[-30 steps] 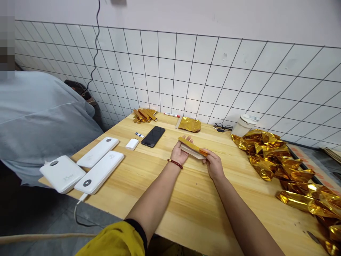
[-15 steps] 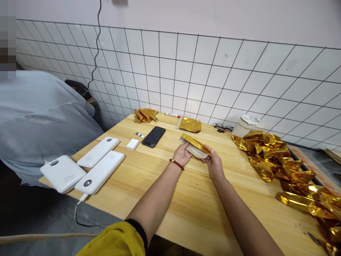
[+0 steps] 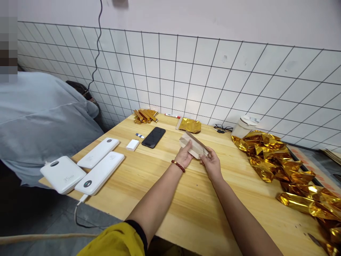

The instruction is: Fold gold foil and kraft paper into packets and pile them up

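My left hand (image 3: 183, 155) and my right hand (image 3: 211, 164) together hold a folded sheet of paper (image 3: 194, 144) just above the wooden table (image 3: 191, 199). Its tan back now faces me and only a thin edge of the gold side shows. The left fingers pinch its left end, and the right fingers pinch its right end. A red bead bracelet (image 3: 177, 165) circles my left wrist. A heap of crumpled gold foil sheets (image 3: 282, 167) lies to the right of my hands.
A black phone (image 3: 153, 137), a small white box (image 3: 132, 144) and a pen (image 3: 139, 135) lie left of my hands. Three white power banks (image 3: 85, 168) sit at the table's left edge. Gold folded pieces (image 3: 144, 115), a gold sheet (image 3: 189, 125), glasses (image 3: 222, 127), a white cup (image 3: 244, 125) stand by the tiled wall. A person in grey (image 3: 39, 117) is at left.
The paper has turned over in my hands: its gold face showed before, now the tan side faces me. Both hands shifted slightly toward the wall.
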